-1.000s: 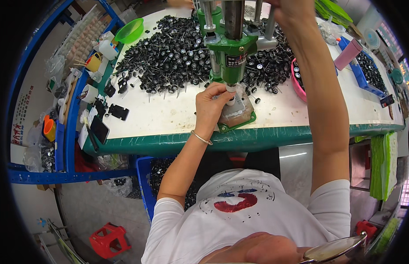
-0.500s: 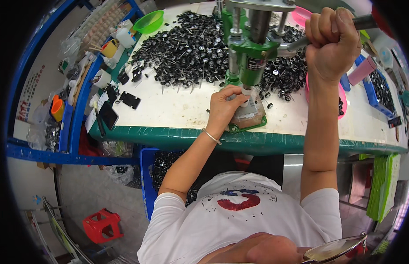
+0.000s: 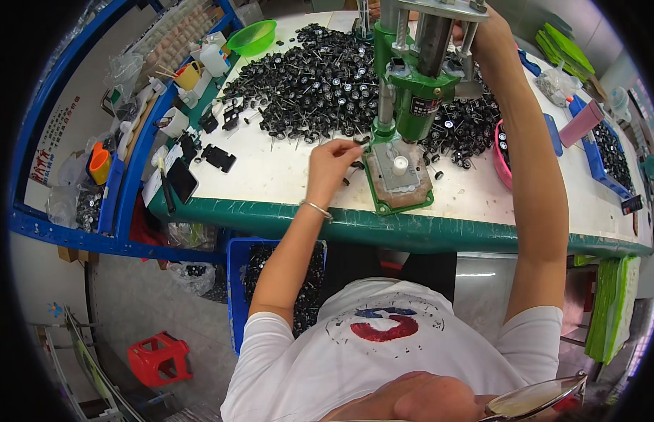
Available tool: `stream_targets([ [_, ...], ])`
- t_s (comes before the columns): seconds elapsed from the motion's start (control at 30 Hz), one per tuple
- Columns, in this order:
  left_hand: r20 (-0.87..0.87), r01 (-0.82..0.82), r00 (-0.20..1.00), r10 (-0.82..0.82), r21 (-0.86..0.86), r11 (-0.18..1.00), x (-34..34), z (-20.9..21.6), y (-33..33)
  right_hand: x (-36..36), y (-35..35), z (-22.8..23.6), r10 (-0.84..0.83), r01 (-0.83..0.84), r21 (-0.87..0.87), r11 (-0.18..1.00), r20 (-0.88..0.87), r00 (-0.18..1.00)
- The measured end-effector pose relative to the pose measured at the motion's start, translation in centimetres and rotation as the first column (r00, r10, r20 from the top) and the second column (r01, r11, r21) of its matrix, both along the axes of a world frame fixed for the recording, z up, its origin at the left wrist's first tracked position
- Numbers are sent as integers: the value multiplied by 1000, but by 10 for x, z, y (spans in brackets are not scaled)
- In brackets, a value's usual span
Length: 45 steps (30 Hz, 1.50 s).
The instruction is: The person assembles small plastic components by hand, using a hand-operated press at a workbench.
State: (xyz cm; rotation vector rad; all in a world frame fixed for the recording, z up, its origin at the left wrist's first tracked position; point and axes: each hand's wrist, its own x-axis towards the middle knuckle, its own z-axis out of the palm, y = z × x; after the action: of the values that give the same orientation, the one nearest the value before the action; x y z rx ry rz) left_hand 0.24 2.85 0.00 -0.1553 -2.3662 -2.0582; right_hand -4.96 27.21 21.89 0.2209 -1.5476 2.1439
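A green hand press (image 3: 418,105) stands on the table, its ram raised above a base plate (image 3: 404,186). On the plate sits a small white cylindrical fixture (image 3: 400,165), with a gap between it and the ram. My left hand (image 3: 330,167) is beside the plate's left edge, thumb and fingers pinched together; what they hold, if anything, is too small to make out. A small black wheel (image 3: 357,165) lies just under those fingertips. My right hand (image 3: 490,43) is raised behind the press's right column, its fingers mostly hidden, and the lever is out of sight.
Behind the press spreads a big heap of black wheels with metal pins (image 3: 313,84). A green bowl (image 3: 253,39) stands at the back left, a pink basin (image 3: 502,158) at the right. A blue crate (image 3: 237,295) is below the table edge; a red stool (image 3: 159,359) stands on the floor.
My left hand has drawn back left from the white fixture. My right hand has gone up and away, the lever has left view, and the ram has risen off the fixture.
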Motion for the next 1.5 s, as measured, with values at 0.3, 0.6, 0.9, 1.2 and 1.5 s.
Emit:
stream_targets([
  [0.3, -277, -112, 958, -73, -596, 795, -30, -2, -21, 84, 149, -99, -337, 43, 823, 567, 183, 924],
  [0.6, -295, -238, 955, 9, -753, 613, -56, 0, 24, 120, 179, -150, -348, 113, 944, 309, 2, 937],
  [0.9, -258, -175, 962, 92, -319, 932, -55, -19, -12, 118, 184, -145, -347, 251, 966, 56, -216, 913],
  [1.2, -154, 13, 988, 35, 298, 955, -6, 14, 5, 116, 51, -145, -31, -92, 873, 480, 122, 992],
  [1.5, -152, 28, 988, 5, 212, 977, 19, 12, 12, 111, -10, -176, 135, -166, 850, 499, 113, 984],
])
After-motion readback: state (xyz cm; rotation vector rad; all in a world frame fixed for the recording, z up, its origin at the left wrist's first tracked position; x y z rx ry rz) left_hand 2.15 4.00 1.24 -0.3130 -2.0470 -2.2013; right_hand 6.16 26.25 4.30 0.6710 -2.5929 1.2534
